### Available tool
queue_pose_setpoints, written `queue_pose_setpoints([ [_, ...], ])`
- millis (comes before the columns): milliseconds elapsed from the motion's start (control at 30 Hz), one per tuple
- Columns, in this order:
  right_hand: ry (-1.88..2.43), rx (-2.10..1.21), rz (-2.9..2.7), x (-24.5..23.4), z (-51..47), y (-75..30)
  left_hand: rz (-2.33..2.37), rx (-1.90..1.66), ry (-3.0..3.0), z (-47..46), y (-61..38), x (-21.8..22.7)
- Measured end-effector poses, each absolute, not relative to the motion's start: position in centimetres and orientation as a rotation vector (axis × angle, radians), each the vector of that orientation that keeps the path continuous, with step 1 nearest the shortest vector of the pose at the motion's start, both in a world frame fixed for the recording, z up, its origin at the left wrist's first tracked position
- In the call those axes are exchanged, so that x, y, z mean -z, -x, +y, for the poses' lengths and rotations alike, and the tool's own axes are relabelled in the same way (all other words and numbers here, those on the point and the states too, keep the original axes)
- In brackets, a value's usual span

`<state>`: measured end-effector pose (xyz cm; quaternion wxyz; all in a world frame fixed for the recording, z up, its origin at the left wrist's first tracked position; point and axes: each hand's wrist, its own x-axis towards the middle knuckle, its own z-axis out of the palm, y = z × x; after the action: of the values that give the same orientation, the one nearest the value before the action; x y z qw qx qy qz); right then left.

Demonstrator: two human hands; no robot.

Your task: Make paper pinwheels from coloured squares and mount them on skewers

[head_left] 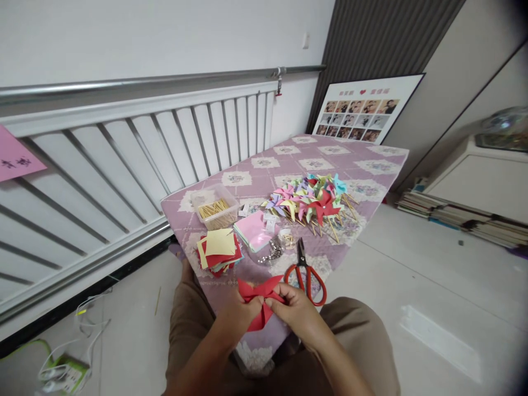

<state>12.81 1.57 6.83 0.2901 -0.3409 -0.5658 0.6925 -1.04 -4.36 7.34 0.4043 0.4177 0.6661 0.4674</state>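
The person's left hand point(242, 311) and right hand point(296, 304) pinch a folded red paper pinwheel point(260, 320) at its middle; red-handled, dark-bladed scissors point(302, 260) lie just beside the right hand on a purple floral tablecloth point(284, 160). Beyond sit stacked square coloured papers point(221, 242); a clear plastic box point(225, 221) of wooden sticks point(214, 208); heaped multicoloured paper pinwheels point(324, 207).

Left grip point(241, 311) and right grip point(297, 310) pinch close together.

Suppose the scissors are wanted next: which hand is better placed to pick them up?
The right hand, probably: the scissors lie close by it, handles toward the person. The left hand is farther off. Both hands hold the red paper, so the right would first have to let go.
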Motion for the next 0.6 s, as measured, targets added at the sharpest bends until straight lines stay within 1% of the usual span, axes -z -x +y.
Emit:
queue_pose_setpoints([
  [300,0.984,-1.85,-1.496,-6.6,1.8,-12.2,1.789,-1.189,-0.95,-4.4,1.1,-6.7],
  [600,0.967,-1.94,-1.415,-6.5,2.0,-11.9,1.668,-1.163,-0.974,-4.0,1.7,-5.6],
])
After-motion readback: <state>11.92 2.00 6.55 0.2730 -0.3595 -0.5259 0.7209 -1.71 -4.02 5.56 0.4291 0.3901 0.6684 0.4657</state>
